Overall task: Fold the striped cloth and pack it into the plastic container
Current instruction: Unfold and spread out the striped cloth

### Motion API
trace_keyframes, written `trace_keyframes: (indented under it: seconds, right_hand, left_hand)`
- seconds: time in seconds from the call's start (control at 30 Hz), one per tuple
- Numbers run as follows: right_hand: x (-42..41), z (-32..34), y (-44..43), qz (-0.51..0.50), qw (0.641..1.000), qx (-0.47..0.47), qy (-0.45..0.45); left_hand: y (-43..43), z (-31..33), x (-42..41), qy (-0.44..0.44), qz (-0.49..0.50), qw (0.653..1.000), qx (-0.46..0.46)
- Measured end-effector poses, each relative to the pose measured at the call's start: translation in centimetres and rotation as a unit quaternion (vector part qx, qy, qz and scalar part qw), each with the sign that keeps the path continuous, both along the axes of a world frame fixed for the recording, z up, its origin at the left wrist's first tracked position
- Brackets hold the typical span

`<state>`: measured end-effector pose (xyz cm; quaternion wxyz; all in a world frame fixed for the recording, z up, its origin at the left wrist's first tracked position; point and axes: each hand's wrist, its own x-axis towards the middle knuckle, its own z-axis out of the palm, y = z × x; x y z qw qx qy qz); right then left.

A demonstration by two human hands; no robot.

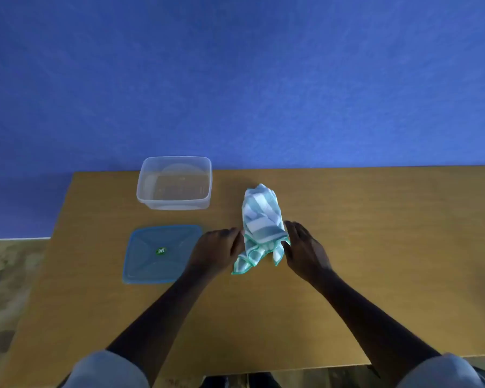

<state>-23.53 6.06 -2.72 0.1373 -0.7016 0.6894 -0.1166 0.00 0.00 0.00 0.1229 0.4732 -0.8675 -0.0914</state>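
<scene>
A crumpled green-and-white striped cloth (261,222) lies bunched on the wooden table (375,247), right of centre. My left hand (217,249) touches its near left edge and my right hand (305,247) touches its near right edge, fingers on the fabric; whether either hand grips it I cannot tell. A clear plastic container (174,182) stands open and empty at the table's far edge, to the left of the cloth. Its blue lid (160,254) lies flat on the table in front of it, just left of my left hand.
A blue wall (235,79) rises behind the table. The table's left edge runs diagonally past the lid, with patterned floor (3,289) beyond it. Bare wood stretches to the right of the cloth.
</scene>
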Motion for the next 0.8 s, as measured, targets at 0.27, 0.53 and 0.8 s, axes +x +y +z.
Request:
trace_keyframes:
  seconds: [0.27, 0.53, 0.8]
  right_hand:
    - [0.8, 0.1, -0.6, -0.073, 0.997, -0.022, -0.017]
    - [1.0, 2.8, -1.3, -0.042, 0.984, -0.119, -0.125]
    - [2.6, 8.5, -2.6, -0.039, 0.952, -0.196, -0.232]
  left_hand:
    - [0.9, 0.5, -0.7, 0.031, 0.003, 0.997, 0.076]
    - [0.7, 2.4, -2.5, 0.109, -0.010, 0.994, 0.016]
    - [-0.7, 6.4, -4.4, 0.167, -0.027, 0.985, 0.009]
